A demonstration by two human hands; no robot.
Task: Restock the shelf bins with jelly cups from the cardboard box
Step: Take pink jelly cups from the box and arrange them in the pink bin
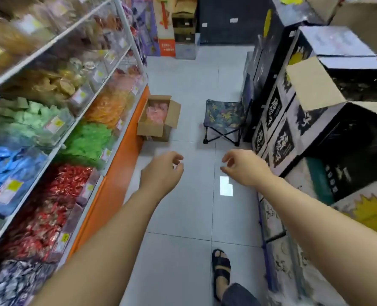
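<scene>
Cardboard box (150, 129) on tiles (192, 85), folding stool (225, 114) nearby, cartons (278, 129) opposite

The floor tiles (183, 217) are pale, smooth and glossy, mirroring a bright patch of light. At the floor's left edge, the cardboard box (152, 129) is matt brown paperboard. The jelly cups (157, 112) in it look like glossy pink plastic. The shelf bins (57, 129) are clear, shiny plastic, and the red sweets (68, 184) in one have crinkled, foil-like wrappers. The shelf base (114, 180) is smooth orange with a slight sheen. The folding stool (225, 115) has a printed cloth seat on thin dark legs. Along the floor's right edge, the stacked cartons (278, 146) are black-printed cardboard.
</scene>
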